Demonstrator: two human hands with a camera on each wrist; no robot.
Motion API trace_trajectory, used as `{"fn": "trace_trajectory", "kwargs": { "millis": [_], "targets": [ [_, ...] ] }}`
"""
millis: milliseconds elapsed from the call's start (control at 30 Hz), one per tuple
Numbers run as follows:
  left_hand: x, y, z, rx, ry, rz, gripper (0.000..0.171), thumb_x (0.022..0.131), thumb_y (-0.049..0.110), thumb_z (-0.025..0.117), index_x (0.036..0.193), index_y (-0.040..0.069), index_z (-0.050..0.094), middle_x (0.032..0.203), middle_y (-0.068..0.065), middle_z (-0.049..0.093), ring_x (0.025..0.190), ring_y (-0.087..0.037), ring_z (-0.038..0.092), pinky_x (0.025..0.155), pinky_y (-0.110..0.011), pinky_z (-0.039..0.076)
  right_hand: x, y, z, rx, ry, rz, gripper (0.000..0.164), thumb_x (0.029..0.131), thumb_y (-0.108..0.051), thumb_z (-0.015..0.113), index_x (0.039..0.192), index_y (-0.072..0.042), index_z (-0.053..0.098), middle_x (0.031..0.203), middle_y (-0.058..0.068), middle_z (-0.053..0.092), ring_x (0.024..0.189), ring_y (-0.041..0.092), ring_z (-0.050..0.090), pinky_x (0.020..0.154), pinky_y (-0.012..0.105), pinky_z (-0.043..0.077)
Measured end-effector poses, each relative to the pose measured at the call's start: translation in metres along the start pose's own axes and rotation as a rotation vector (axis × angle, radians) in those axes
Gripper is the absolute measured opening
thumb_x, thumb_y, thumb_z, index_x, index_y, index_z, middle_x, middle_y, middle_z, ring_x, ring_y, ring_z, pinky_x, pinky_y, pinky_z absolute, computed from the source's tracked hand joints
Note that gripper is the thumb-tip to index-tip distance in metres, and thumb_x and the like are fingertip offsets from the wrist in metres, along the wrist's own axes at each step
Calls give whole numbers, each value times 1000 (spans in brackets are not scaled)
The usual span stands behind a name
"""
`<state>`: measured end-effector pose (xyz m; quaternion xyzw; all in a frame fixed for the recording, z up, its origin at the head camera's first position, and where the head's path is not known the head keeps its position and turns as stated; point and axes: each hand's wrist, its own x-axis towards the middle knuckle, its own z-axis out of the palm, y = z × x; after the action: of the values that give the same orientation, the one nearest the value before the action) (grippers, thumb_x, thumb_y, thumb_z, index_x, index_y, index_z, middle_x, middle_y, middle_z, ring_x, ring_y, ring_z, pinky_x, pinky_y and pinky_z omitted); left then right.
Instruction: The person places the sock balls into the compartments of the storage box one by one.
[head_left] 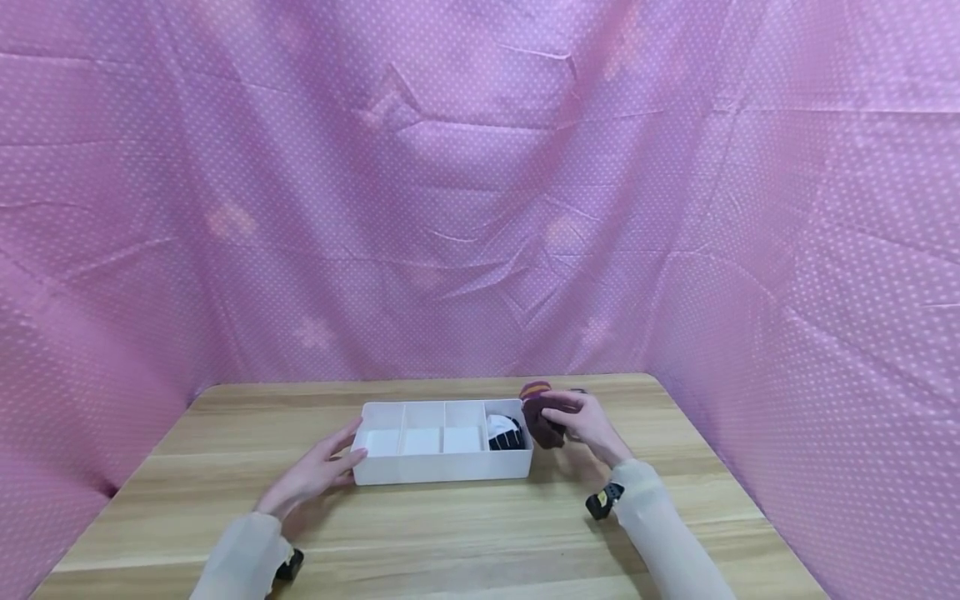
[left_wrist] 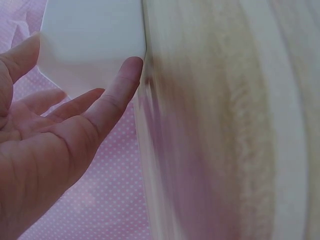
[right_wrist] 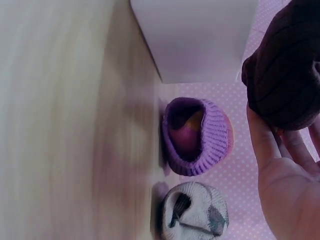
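A white box (head_left: 442,469) with several compartments in a row sits on the table. In its rightmost compartment lies a rolled black-and-white sock (head_left: 506,435). My right hand (head_left: 592,423) holds a dark brown rolled sock (right_wrist: 287,70) beside the box's right end, raised above the table in the right wrist view. Under that hand, a purple rolled sock (right_wrist: 212,140) with a yellow-orange patch and a pale grey rolled sock (right_wrist: 200,212) rest on the table. My left hand (head_left: 318,471) touches the box's left end with fairly straight, spread fingers (left_wrist: 117,95).
The wooden table (head_left: 450,542) reaches past the box on every side. A pink dotted cloth (head_left: 450,208) hangs behind the table and along both sides. Each wrist carries a small black camera (head_left: 603,502) on a strap.
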<state>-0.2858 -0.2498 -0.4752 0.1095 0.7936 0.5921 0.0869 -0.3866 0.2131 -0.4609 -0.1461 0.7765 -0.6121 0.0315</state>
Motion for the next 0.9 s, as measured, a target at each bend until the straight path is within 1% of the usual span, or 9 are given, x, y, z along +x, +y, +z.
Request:
{"fn": "trace_trajectory", "kwargs": {
  "millis": [67, 300, 367, 400, 467, 533, 633, 767, 900],
  "targets": [
    [0, 1, 0, 1, 3, -3, 77, 100, 23, 56, 158, 5, 8, 158, -34, 11, 126, -43, 52, 98, -43, 56, 0, -2, 2, 8, 9, 0, 42, 84, -25, 79, 122, -11, 69, 103, 1, 74, 50, 7, 41, 43, 20, 36],
    [-2, 1, 2, 18, -1, -7, 78, 100, 25, 56, 158, 7, 7, 158, -34, 10, 127, -45, 51, 97, -42, 56, 3, -5, 10, -38, 29, -38, 42, 83, -30, 80, 120, -12, 70, 107, 0, 74, 58, 6, 49, 41, 19, 34],
    [-3, 1, 3, 17, 5, -10, 78, 100, 25, 57, 158, 7, 7, 158, -34, 11, 127, -46, 51, 97, -43, 56, 4, -6, 14, -34, 24, -45, 41, 83, -29, 79, 120, -12, 71, 111, 2, 74, 66, 5, 56, 47, 17, 42],
    [-3, 0, 3, 17, 7, -10, 78, 100, 25, 57, 158, 7, 7, 157, -34, 11, 127, -46, 51, 97, -43, 56, 4, -6, 16, -33, 22, -49, 41, 84, -29, 78, 120, -12, 70, 113, 4, 73, 74, 5, 60, 52, 16, 47],
    [-3, 0, 4, 22, 8, -11, 78, 100, 26, 57, 158, 7, 7, 157, -34, 11, 127, -45, 51, 97, -42, 56, 5, -7, 20, -9, 12, -58, 41, 85, -26, 77, 122, -10, 69, 119, 7, 71, 93, 7, 65, 70, 16, 55],
    [-4, -1, 5, 20, 14, -11, 78, 100, 25, 57, 158, 7, 8, 157, -34, 12, 126, -45, 52, 97, -42, 56, 6, -8, 24, 19, 0, -72, 44, 86, -23, 76, 126, -7, 66, 125, 11, 68, 108, 12, 64, 87, 18, 55],
    [-5, -2, 5, 14, 13, -4, 78, 100, 24, 57, 158, 6, 7, 157, -35, 12, 125, -45, 52, 97, -43, 56, 7, -10, 30, 16, -2, -86, 49, 86, -25, 77, 129, -5, 64, 127, 13, 66, 111, 17, 62, 90, 21, 55],
    [-6, -2, 7, 4, 20, 0, 77, 100, 23, 57, 157, 6, 8, 157, -35, 12, 126, -45, 52, 97, -43, 56, 9, -10, 38, -4, -2, -102, 50, 86, -25, 77, 129, -4, 63, 126, 13, 65, 109, 15, 61, 89, 19, 54],
    [-7, 0, 8, 8, 20, 0, 77, 100, 23, 56, 157, 5, 8, 157, -35, 11, 127, -46, 51, 97, -44, 56, 9, -12, 47, 17, 6, -112, 46, 86, -21, 77, 128, -4, 64, 125, 12, 66, 107, 12, 62, 88, 19, 54]
  ]
}}
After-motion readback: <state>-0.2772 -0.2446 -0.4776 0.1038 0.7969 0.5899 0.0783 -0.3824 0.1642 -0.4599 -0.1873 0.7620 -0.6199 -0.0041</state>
